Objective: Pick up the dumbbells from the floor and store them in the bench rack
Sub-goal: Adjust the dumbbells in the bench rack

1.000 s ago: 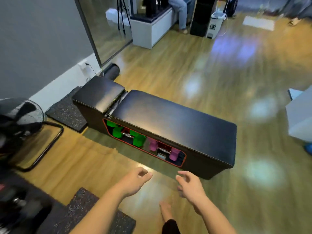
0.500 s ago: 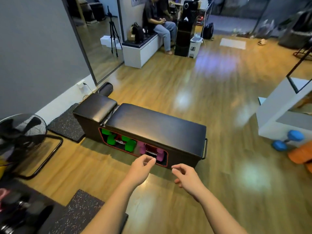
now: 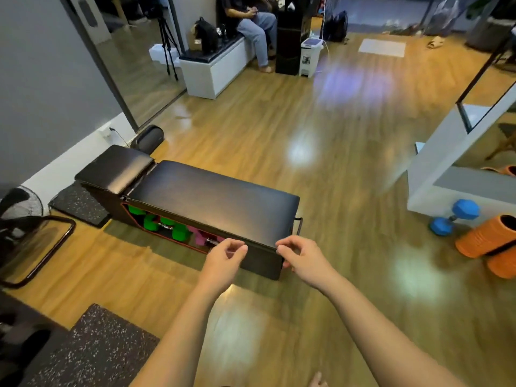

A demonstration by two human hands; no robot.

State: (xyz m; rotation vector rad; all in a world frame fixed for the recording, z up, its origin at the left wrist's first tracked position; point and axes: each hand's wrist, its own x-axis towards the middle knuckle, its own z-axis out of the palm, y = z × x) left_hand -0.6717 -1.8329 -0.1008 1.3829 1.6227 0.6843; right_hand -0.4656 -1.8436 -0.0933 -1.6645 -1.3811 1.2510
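Observation:
A black padded bench point(image 3: 212, 202) stands on the wooden floor, with a red-edged rack opening in its near side. Green dumbbells point(image 3: 164, 223) and a pink dumbbell point(image 3: 202, 237) lie inside that rack. A blue dumbbell point(image 3: 453, 220) lies on the floor at the right, beside a white block. My left hand point(image 3: 224, 256) hovers in front of the rack's right end, fingers loosely curled and holding nothing. My right hand point(image 3: 303, 256) hangs at the bench's near right corner, also with nothing in it.
Orange foam rollers point(image 3: 491, 241) lie right of the blue dumbbell. A white stepped block point(image 3: 446, 163) stands at the right. A fan point(image 3: 19, 216) and dark floor mats point(image 3: 92, 344) are at the left. A person sits on a white bench point(image 3: 220, 65) at the back.
The view has risen and pulled back, so the bench looks smaller and the blue dumbbell and rollers show at the right. Both hands have lifted and curled in.

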